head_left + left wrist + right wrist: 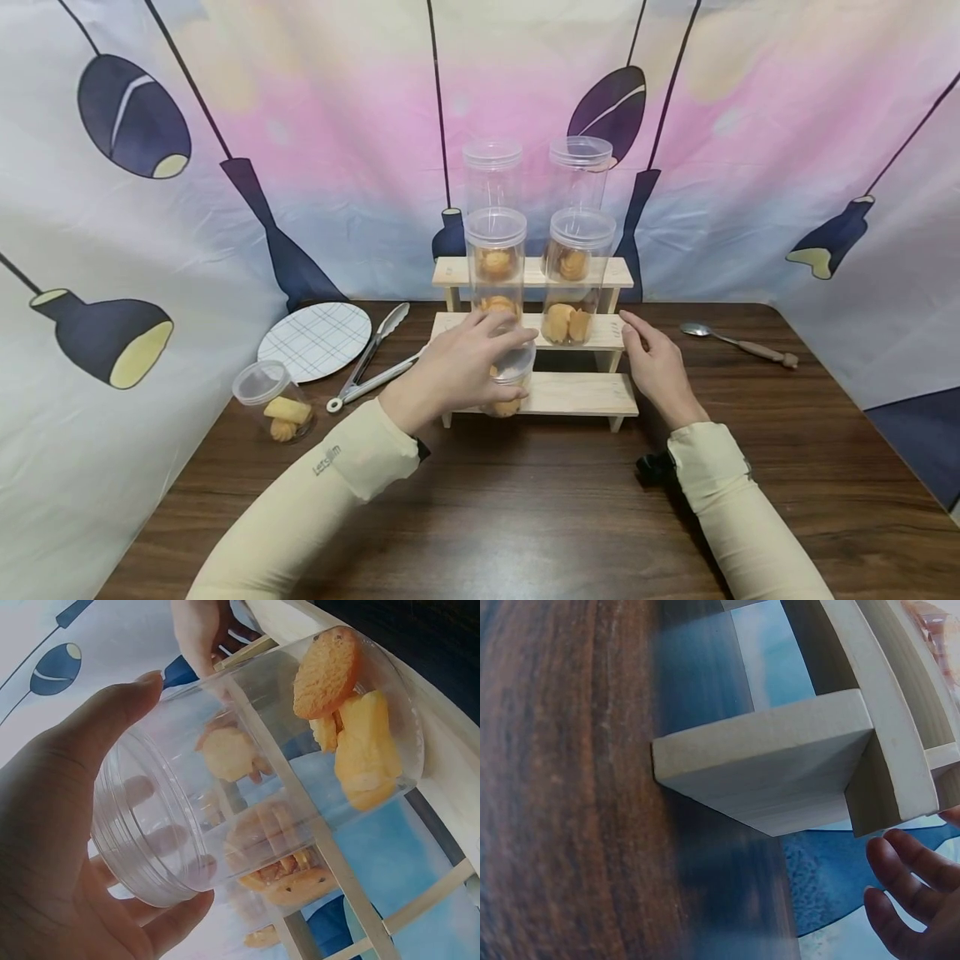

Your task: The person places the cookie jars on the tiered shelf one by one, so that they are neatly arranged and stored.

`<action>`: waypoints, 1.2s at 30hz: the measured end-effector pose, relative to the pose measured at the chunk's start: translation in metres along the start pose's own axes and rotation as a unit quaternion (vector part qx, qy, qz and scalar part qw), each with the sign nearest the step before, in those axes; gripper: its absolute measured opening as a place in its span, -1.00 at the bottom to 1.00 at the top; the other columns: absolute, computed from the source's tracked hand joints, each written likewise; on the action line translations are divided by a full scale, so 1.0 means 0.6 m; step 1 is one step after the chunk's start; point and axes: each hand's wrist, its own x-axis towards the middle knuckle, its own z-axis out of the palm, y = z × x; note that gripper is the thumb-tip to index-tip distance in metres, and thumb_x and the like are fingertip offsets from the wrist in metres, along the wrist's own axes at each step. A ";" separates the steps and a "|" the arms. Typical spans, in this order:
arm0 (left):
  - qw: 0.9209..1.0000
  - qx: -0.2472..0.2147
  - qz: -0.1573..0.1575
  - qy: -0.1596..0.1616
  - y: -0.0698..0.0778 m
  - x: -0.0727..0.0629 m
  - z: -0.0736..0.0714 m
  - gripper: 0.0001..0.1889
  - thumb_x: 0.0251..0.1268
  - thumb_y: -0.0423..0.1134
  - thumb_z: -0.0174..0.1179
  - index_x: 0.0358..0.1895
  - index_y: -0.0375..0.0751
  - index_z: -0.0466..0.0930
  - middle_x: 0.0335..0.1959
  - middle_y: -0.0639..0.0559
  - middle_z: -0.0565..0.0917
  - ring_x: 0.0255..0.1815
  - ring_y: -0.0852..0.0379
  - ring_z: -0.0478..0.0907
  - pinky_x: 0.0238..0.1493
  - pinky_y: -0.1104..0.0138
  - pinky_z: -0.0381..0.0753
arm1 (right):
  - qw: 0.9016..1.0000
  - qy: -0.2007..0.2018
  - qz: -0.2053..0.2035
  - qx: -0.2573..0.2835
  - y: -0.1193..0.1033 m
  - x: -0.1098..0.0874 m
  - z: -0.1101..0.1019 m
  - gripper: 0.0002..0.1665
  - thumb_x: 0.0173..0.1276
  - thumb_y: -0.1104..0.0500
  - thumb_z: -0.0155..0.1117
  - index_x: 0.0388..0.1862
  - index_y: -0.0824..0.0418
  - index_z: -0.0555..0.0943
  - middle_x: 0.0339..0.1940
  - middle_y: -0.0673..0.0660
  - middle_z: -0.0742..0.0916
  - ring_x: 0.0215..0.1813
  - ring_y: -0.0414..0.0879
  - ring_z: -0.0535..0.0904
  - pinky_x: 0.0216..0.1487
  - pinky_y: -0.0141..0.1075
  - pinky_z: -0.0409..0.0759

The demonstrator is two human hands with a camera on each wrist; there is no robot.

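My left hand [457, 358] grips a clear lidded jar [516, 367] by its top, at the left of the rack's lowest step. In the left wrist view, thumb and fingers curl round the transparent lid [150, 817], and several cookies [367, 750] lie at the jar's bottom. The wooden three-step rack [581, 393] has more jars on its upper steps. At the middle step's right end is my right hand [660, 367], its fingertips close beside the wood. The right wrist view shows these fingers [907, 877] loosely bent with nothing between them.
Clear jars of cookies [577, 275] stand on the middle step, with others behind on the top step. Left of the rack lie metal tongs [367, 358], a checked plate [315, 337] and another cookie jar [270, 400]. A wooden-handled spoon [738, 343] lies at the right.
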 end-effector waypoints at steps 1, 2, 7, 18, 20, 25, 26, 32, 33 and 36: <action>1.000 0.002 0.001 0.000 0.000 0.001 -0.001 -0.25 0.03 0.23 0.44 0.34 0.10 0.52 0.29 -0.05 0.49 0.20 -0.08 0.44 0.06 0.09 0.58 | 1.000 0.000 0.000 0.000 0.000 0.000 0.000 -0.33 0.60 -0.26 -0.24 0.54 -0.04 0.34 0.42 0.28 0.49 0.37 0.25 0.42 0.27 0.22 0.38; 1.000 0.005 0.002 0.001 0.001 0.001 -0.001 -0.25 0.03 0.23 0.44 0.34 0.10 0.52 0.28 -0.04 0.50 0.19 -0.08 0.44 0.07 0.09 0.57 | 1.000 0.001 0.000 0.001 -0.001 0.000 0.000 -0.33 0.60 -0.26 -0.24 0.54 -0.05 0.34 0.42 0.28 0.49 0.37 0.25 0.41 0.27 0.22 0.38; 1.000 0.016 0.009 0.007 0.000 0.001 0.000 -0.26 0.04 0.23 0.44 0.33 0.07 0.54 0.25 -0.03 0.51 0.12 -0.09 0.45 0.10 0.11 0.53 | 1.000 0.003 0.002 0.001 -0.002 -0.002 0.000 -0.34 0.60 -0.26 -0.22 0.53 -0.04 0.35 0.42 0.27 0.49 0.37 0.24 0.42 0.27 0.21 0.38; 0.998 0.042 0.021 0.028 -0.003 -0.001 0.009 -0.27 0.06 0.23 0.42 0.33 0.06 0.54 0.25 -0.02 0.53 0.08 -0.10 0.43 0.05 0.09 0.50 | 1.000 0.005 0.004 0.000 -0.002 -0.005 0.002 -0.35 0.61 -0.24 -0.23 0.52 -0.03 0.36 0.31 0.30 0.56 0.31 0.23 0.47 0.23 0.18 0.41; 0.998 0.048 0.024 0.032 -0.003 -0.001 0.009 -0.29 0.08 0.22 0.41 0.32 0.05 0.55 0.26 -0.03 0.54 0.13 -0.11 0.43 0.09 0.07 0.51 | 1.000 0.008 0.002 0.000 -0.003 -0.004 0.001 -0.35 0.61 -0.24 -0.23 0.52 -0.03 0.36 0.24 0.31 0.60 0.27 0.22 0.48 0.21 0.17 0.42; 0.998 0.050 0.028 0.039 -0.002 -0.002 0.010 -0.35 0.14 0.16 0.39 0.30 0.02 0.56 0.27 -0.06 0.54 0.21 -0.14 0.43 0.17 0.00 0.51 | 1.000 0.009 0.003 -0.001 -0.003 -0.004 0.003 -0.34 0.61 -0.25 -0.24 0.53 -0.03 0.35 0.10 0.29 0.64 0.16 0.18 0.52 0.15 0.14 0.44; 0.998 0.048 0.027 0.039 -0.002 -0.003 0.011 -0.35 0.15 0.15 0.39 0.30 0.02 0.56 0.27 -0.06 0.54 0.22 -0.14 0.43 0.18 -0.01 0.50 | 1.000 0.009 0.003 -0.001 -0.003 -0.004 0.003 -0.34 0.61 -0.25 -0.24 0.53 -0.04 0.35 0.08 0.28 0.64 0.14 0.17 0.52 0.14 0.13 0.44; 0.998 0.036 0.028 0.038 -0.002 -0.005 0.013 -0.31 0.16 0.16 0.39 0.36 0.01 0.51 0.29 -0.08 0.52 0.25 -0.15 0.41 0.19 -0.03 0.49 | 1.000 0.004 0.006 -0.003 -0.003 -0.004 0.002 -0.33 0.61 -0.26 -0.27 0.54 -0.04 0.33 0.02 0.26 0.64 0.09 0.15 0.52 0.12 0.12 0.44; 0.998 0.035 0.030 0.041 -0.003 -0.005 0.013 -0.28 0.16 0.18 0.38 0.38 0.01 0.49 0.30 -0.08 0.52 0.26 -0.15 0.41 0.19 -0.03 0.49 | 1.000 0.003 0.006 -0.002 -0.003 -0.004 0.003 -0.33 0.61 -0.26 -0.27 0.54 -0.05 0.33 0.01 0.26 0.64 0.08 0.15 0.52 0.11 0.12 0.44; 0.997 0.036 0.038 0.056 -0.006 -0.008 0.011 -0.22 0.14 0.25 0.37 0.41 0.02 0.45 0.29 -0.06 0.51 0.25 -0.14 0.41 0.19 -0.02 0.48 | 1.000 0.002 0.006 -0.001 -0.002 -0.004 0.002 -0.33 0.60 -0.27 -0.27 0.54 -0.05 0.33 0.09 0.28 0.64 0.13 0.17 0.52 0.14 0.14 0.44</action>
